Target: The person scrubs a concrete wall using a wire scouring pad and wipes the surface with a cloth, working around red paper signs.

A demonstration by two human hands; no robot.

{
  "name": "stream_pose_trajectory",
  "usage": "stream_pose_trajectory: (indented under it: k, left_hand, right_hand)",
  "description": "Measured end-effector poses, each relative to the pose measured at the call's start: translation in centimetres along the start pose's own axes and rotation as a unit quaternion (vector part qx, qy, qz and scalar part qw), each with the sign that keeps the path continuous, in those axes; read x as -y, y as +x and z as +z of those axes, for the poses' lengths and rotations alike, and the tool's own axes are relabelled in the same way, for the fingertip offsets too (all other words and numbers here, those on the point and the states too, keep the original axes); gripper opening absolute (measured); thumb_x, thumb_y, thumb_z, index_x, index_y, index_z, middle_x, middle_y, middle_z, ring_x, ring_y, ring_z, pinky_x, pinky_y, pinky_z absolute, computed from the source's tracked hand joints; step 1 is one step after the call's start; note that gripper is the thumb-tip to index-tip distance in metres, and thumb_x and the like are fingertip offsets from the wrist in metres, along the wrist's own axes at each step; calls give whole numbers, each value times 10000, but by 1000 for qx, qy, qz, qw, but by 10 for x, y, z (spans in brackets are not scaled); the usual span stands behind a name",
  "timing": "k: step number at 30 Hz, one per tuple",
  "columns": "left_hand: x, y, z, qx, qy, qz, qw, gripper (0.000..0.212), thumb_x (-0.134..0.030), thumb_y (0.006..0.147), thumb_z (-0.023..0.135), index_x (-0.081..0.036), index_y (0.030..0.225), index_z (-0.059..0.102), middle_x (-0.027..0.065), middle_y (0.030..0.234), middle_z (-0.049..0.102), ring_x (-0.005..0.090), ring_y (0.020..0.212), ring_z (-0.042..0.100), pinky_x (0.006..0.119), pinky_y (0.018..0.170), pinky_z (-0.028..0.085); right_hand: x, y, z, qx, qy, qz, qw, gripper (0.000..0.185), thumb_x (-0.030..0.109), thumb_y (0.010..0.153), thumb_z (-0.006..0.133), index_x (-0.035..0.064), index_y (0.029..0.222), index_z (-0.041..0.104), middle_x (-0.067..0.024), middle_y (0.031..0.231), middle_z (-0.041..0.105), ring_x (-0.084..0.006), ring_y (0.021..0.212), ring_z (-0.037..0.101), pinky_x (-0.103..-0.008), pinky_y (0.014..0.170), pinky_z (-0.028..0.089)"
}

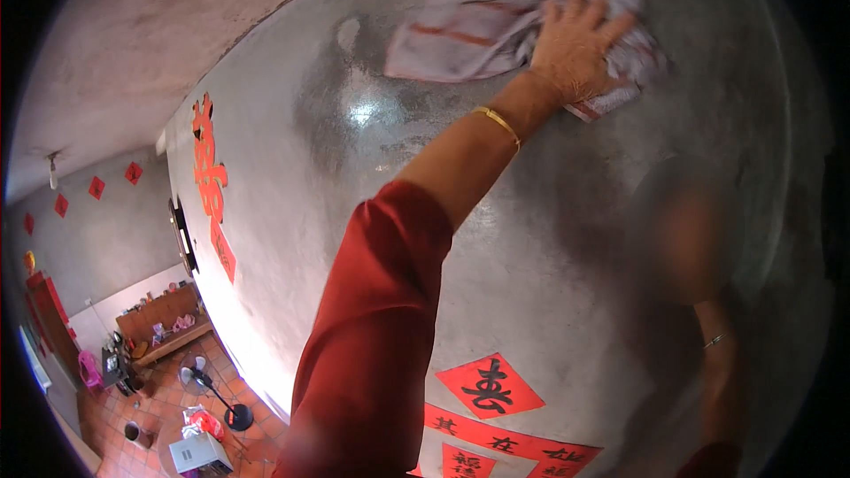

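Note:
With its fingers spread, my left hand [578, 46] presses a pale cloth with reddish-brown stripes [465, 33] against the grey wall [564, 292]. The cloth hangs out to the left of the hand, and its edges and my fingers are a little blurred. A red sleeve and a gold-coloured bracelet are on this arm. Dark, shiny patches mark the wall below and left of the cloth. Lower right, my other arm reaches up with a thin bracelet; my right hand [694, 239] is heavily blurred near the wall, so its fingers and anything in it cannot be made out.
Red paper decorations [491, 385] with black writing are on the wall low down; a red cut-out [209, 159] is at left. Far below on the tiled floor stand a standing fan [238, 417], a wooden bench [159, 325], a bin [137, 435] and a round table bearing a box [199, 455].

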State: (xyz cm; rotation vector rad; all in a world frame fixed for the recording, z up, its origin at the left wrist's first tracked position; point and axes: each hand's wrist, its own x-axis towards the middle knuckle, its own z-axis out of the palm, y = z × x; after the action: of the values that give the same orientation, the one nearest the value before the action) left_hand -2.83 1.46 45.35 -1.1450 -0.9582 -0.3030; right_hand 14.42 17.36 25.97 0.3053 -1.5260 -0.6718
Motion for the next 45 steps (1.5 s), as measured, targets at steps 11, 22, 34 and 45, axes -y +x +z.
stream_pose_trajectory:
  k: [11,22,34,45]
  left_hand:
    - [209,-92,-56,-13,32,-223,974,719,-315,814,664,-99,1436,374,211,1406,431,404,1337,348,585,1073,286]
    - [314,-69,-62,7,227,-106,968,650,-362,907,612,-169,1473,357,124,1485,394,390,1303,429,527,1012,399]
    - [-24,186,94,-87,107,-152,979,713,-485,802,573,-97,1382,428,299,1361,407,522,1240,357,606,1030,325]
    - [-108,163,100,-79,-152,221,960,667,-257,753,773,-129,1347,498,194,1341,502,408,1296,405,475,1109,303]
  right_hand:
    - [-10,-9,-5,15,-16,-3,1000,228,5,752,713,59,960,636,-117,1042,592,-282,926,572,-408,800,477]
    - [-12,-7,13,-32,61,0,998,218,-1,758,712,59,954,639,-114,1032,589,-279,912,574,-405,784,481]
    - [-18,-4,12,-58,154,23,986,209,-7,763,711,60,948,642,-111,1022,586,-275,898,577,-403,766,485]
    - [-62,-109,-63,-142,29,284,948,307,-26,711,771,22,979,630,-148,1076,572,-321,959,583,-404,814,493]
